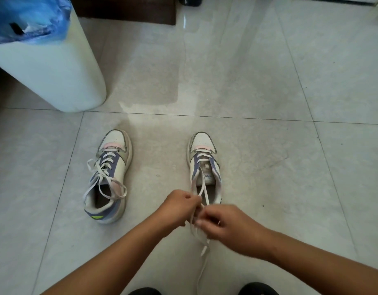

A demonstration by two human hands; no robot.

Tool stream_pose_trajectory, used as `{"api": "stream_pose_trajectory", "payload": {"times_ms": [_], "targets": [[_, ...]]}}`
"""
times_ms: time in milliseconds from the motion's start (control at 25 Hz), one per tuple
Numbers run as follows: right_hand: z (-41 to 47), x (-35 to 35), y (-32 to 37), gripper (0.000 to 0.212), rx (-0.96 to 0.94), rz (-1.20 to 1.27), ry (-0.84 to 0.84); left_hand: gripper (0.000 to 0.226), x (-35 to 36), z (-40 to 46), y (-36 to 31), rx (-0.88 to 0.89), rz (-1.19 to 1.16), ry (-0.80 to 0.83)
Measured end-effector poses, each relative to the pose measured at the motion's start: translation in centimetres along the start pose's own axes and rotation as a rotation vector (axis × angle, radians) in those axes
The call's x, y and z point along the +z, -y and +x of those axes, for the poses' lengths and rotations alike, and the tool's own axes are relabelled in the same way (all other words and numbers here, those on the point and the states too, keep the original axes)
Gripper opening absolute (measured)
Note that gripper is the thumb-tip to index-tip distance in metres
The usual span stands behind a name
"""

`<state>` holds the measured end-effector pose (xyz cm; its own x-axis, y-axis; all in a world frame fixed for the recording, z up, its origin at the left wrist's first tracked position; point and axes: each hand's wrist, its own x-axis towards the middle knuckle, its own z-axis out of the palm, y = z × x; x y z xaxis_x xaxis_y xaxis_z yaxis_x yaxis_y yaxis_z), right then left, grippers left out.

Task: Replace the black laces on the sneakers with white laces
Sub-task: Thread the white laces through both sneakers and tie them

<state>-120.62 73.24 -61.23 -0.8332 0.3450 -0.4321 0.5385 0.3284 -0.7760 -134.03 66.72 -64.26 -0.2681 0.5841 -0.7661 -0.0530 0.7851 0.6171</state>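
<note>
arms: both bare right up to the frame edge, no sleeves showing anywhere
wrists: nothing on them, no watch, no band, no bracelet
left hand (180, 206): no rings as far as i can see, no glove
right hand (224, 223): same deal, plain, a bit blurred
fingers (199, 222): bare, nails too blurry to tell
bottom edge: two dark rounded shapes, can't tell what they are

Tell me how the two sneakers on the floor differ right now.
The left sneaker is laced well up with a white lace, its loops loose; the right sneaker is laced only near the toe. Nobody touches the left sneaker; the left hand and right hand hold the right sneaker's lace ends. Both share colours.
</note>
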Motion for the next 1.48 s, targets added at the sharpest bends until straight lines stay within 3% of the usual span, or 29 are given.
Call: {"api": "stream_pose_trajectory", "payload": {"times_ms": [120, 240, 320, 520, 760, 840, 920, 1000, 1200, 1280, 1400, 1480], "targets": [[2.5, -1.3, -1.4, 0.021, 0.349, -0.157, -0.244, 0.022, -1.5, 0.0, 1.0, -0.032, -0.055, -0.087], [4.1, -1.2, -1.9, 0.029, 0.482, -0.28, -0.082, 0.024, -2.6, 0.8, 2.3, -0.018, 0.083, -0.149], [4.2, -1.0, -1.8, 0.02, 0.479, -0.18, -0.085, 0.024, -2.7, 1.0, 2.6, -0.014, 0.2, -0.116], [2.1, -4.6, -1.4, 0.02, 0.408, 0.161, -0.374, 0.023, -3.4, 1.7, 2.6, 0.019, 0.336, -0.187], [0.5, -9.2, -4.8, 0.024, 0.443, 0.857, -0.419, 0.02, -4.2, 1.9, 1.7, 0.012, 0.358, -0.199], [-0.2, -10.3, -7.0, 0.021, 0.45, 0.718, -0.449, 0.022, -4.8, 1.9, 1.5, -0.007, 0.372, -0.184], [-1.0, -11.1, -8.7, 0.009, 0.407, 0.424, -0.452, 0.025, -5.9, 2.0, 1.4, -0.039, 0.378, -0.155], [-1.4, -11.8, -10.1, 0.012, 0.332, 0.191, -0.441, 0.025, -7.0, 2.1, 1.4, -0.077, 0.418, -0.103], [-1.9, -12.7, -13.0, 0.016, -0.055, -0.66, -0.455, 0.014, -6.9, 2.2, 1.5, -0.095, 0.712, -0.054], [-2.7, -13.3, -14.4, 0.014, -0.135, -0.896, -0.471, 0.016, -6.4, 2.4, 1.4, -0.067, 0.855, -0.073], [-4.3, -14.8, -16.7, 0.005, -0.086, -0.99, -0.605, 0.021, -6.3, 3.1, 1.7, -0.068, 0.939, -0.123], [-5.6, -15.4, -18.1, 0.018, 0.083, -0.934, -0.71, 0.02, -6.4, 3.3, 1.9, -0.076, 0.96, -0.129]]}}
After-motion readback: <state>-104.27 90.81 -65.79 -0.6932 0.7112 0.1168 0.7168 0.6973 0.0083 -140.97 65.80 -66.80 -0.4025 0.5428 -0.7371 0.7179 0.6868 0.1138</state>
